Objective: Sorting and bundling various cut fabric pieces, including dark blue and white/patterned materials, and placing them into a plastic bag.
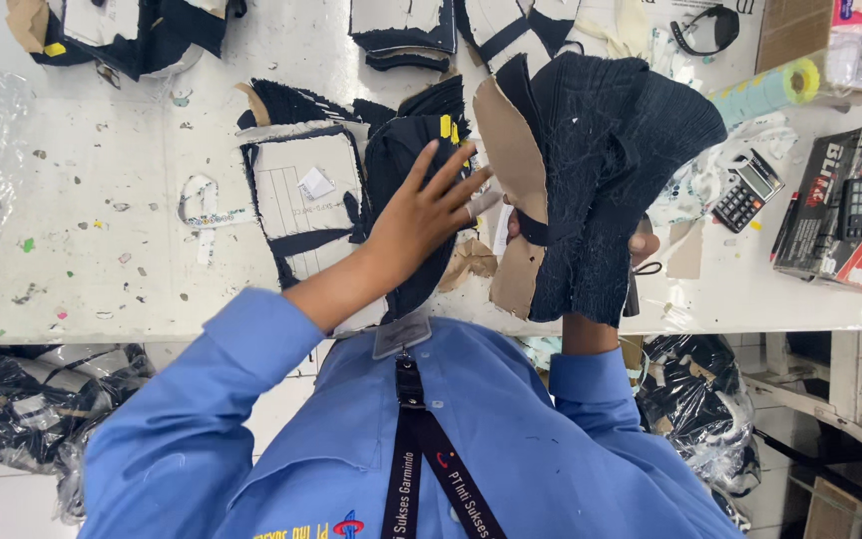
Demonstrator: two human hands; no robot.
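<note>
Blue sleeves nearest; left hand (421, 215) flat, fingers spread on dark fabric pile (406, 160) on tabletop (102, 150). Right hand (641, 245) gripping raised stack of dark cut pieces (611, 170), fingers mostly hidden. Soft, light, floppy; best held along lower edge.

Your sleeves (202, 419) are bright blue, your lanyard (413, 439) black with white lettering. The fabric stack (611, 170) your right hand (641, 245) grips is dark navy with tan backing. The bench (132, 180) is white, speckled with scraps. The 2 calculators (745, 190) are black; the box (830, 215) red and black.
</note>
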